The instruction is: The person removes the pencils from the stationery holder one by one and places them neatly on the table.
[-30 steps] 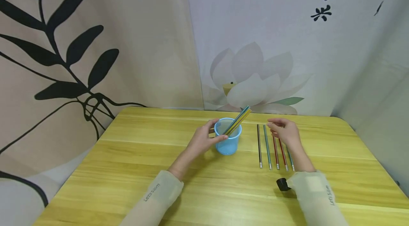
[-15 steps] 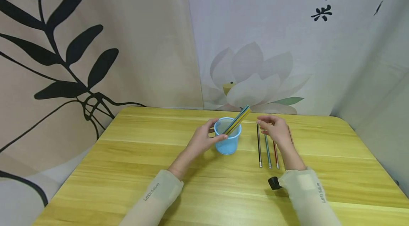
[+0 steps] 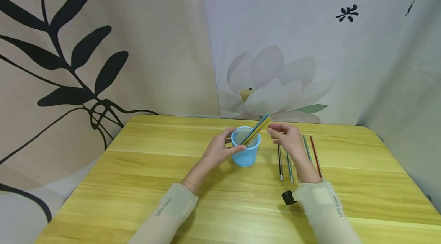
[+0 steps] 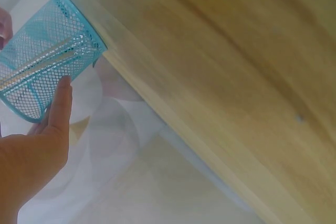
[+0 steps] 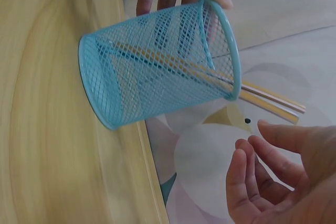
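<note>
A light blue mesh pen holder [image 3: 245, 159] stands upright on the table, with several pencils [image 3: 257, 131], blue and yellow, leaning right over its rim. My left hand [image 3: 218, 149] grips it from the left, thumb in front and fingers behind. Just right of those pencil ends is my right hand [image 3: 288, 140]; in the right wrist view the hand [image 5: 278, 177] holds nothing, its thumb and fingers apart. Beneath and beside it lies a row of pencils: a black pencil [image 3: 280, 163], a teal pencil [image 3: 289, 167], another teal pencil [image 3: 307, 147] and a red pencil [image 3: 315, 156]. Others are partly hidden under the arm.
The wooden table [image 3: 144, 167] ends at a curtain [image 3: 165, 45] printed with leaves, a lotus and characters. A black piece [image 3: 288, 198] sticks out from the right sleeve near the cuff, above the tabletop.
My right hand has moved left from over the right-hand pencils toward the pen holder, uncovering the red and teal pencils on the right. The left hand and pen holder stay where they were.
</note>
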`<state>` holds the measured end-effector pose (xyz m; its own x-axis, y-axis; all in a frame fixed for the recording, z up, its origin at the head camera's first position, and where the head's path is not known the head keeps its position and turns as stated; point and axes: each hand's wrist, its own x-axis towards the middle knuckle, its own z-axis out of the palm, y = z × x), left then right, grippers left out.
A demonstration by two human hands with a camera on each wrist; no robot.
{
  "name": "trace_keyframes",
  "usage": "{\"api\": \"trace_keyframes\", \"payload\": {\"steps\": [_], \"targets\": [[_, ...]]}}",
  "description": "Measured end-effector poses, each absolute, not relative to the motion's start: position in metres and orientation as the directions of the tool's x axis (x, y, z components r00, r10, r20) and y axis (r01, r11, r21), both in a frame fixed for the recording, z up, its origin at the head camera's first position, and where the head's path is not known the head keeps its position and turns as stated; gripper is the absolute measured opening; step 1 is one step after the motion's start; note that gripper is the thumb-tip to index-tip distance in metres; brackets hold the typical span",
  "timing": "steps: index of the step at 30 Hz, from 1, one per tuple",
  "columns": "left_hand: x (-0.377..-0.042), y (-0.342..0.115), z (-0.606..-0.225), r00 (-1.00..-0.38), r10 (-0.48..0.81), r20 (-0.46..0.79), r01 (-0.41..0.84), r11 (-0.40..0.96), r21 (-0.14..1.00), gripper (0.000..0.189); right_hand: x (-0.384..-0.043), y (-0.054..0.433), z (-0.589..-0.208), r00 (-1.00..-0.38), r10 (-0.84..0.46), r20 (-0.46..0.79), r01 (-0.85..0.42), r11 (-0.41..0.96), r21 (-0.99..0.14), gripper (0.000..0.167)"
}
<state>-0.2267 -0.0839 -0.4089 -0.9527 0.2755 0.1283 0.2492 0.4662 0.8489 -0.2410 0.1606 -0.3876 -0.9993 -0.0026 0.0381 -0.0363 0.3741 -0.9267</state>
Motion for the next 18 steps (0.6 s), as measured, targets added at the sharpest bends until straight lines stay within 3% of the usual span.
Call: {"api": "trace_keyframes", "payload": {"steps": [18], "targets": [[-0.228, -0.083, -0.412, -0.951, 0.278, 0.131, 0.252, 0.46, 0.852, 0.072, -0.238, 0.144, -0.389, -0.999, -0.025, 0.025, -0.032, 0.294, -0.955, 0.036]]}}
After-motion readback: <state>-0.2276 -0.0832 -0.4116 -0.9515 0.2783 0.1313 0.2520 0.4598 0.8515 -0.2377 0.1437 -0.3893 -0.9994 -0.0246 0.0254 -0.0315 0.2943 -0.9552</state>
